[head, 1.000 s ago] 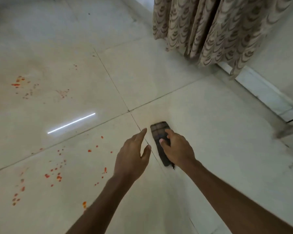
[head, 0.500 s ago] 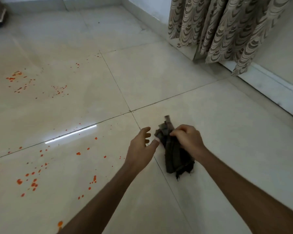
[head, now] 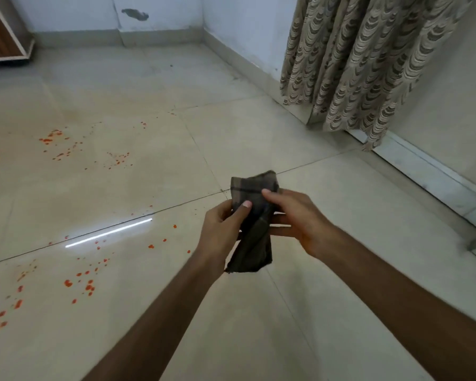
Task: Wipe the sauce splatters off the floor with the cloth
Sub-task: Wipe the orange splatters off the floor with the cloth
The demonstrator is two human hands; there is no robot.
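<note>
Since the previous frames the cloth (head: 252,221) has come up off the floor (head: 259,127), and my left hand (head: 223,229), which was open beside it, has now closed on it. I see both hands holding the cloth in the air in front of me, above a tile joint.

Grip state: my left hand pinches the cloth's left edge, thumb on the near face and fingers behind. My right hand (head: 294,218) pinches the right side, thumb pressed on the upper part, fingers running underneath. Both hands are pressed onto the fabric, not spread.

Cloth: dark grey-brown woven fabric with a faint check of darker lines. It is folded into a loose, roughly rectangular strip. The upper end stands above my thumbs; the lower end hangs limp below my hands, with a frayed bottom edge.

Floor: large glossy cream tiles with thin dark joints. A bright line of reflected light lies to the left of my hands.

Sauce splatters (head: 80,281): small orange-red drops and smears, scattered in clusters on the tiles to the left, well apart from the cloth. A further cluster lies higher up on the left.

Surroundings: a patterned beige-brown curtain (head: 355,64) with scalloped print hangs in folds at upper right. No containers are in view.
</note>
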